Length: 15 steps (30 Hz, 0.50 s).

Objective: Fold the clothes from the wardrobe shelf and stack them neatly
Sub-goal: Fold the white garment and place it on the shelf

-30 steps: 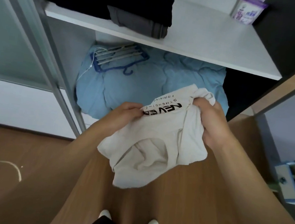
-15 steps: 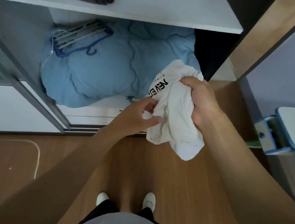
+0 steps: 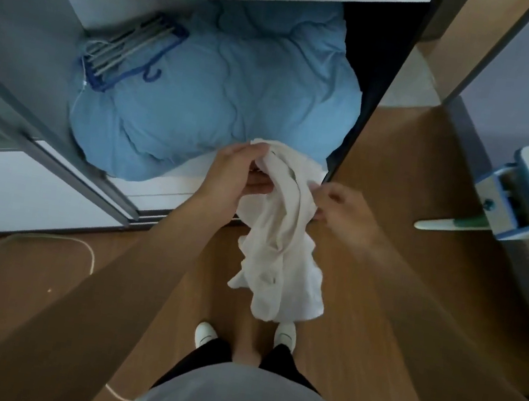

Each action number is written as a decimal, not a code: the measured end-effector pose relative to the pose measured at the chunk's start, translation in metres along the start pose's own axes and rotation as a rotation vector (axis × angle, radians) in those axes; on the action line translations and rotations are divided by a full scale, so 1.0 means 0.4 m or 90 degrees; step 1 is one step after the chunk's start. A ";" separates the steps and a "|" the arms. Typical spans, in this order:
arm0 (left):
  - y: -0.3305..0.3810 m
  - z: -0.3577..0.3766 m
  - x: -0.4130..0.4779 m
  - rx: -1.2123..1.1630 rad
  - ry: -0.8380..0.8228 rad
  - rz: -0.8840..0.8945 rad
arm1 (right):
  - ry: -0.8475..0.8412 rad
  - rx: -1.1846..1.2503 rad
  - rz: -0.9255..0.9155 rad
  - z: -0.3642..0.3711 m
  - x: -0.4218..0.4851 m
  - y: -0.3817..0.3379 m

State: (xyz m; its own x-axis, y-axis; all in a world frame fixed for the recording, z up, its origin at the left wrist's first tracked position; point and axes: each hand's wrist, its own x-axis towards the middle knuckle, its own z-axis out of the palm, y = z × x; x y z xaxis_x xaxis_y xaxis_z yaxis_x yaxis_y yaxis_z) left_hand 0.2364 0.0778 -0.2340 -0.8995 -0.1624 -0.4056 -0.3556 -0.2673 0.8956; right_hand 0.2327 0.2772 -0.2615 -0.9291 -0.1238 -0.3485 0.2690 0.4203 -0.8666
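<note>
Cream-white garment [image 3: 280, 236] hangs bunched, long axis down toward the floor [image 3: 380, 284]; left hand [image 3: 236, 176] clenches its top, right hand [image 3: 340, 207] pinches the nearer right edge.

Blue duvet [image 3: 223, 99] fills lower compartment; bare floor [image 3: 393, 191] right of wardrobe.
</note>
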 end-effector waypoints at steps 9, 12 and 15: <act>0.015 -0.085 -0.035 -0.075 0.085 0.004 | -0.123 -0.036 -0.039 0.169 -0.031 -0.005; 0.004 -0.127 -0.050 -0.096 0.095 0.006 | -0.035 -0.075 -0.072 0.188 -0.012 -0.030; -0.018 -0.184 -0.067 0.016 0.162 0.001 | 0.092 0.010 -0.120 0.157 0.001 -0.073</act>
State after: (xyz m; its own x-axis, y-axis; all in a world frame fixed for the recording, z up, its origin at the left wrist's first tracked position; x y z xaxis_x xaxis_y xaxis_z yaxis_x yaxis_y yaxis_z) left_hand 0.2816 0.0143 -0.2432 -0.8079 -0.3978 -0.4349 -0.3637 -0.2442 0.8990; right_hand 0.2405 0.2085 -0.2588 -0.9896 -0.0690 -0.1266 0.0903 0.3878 -0.9173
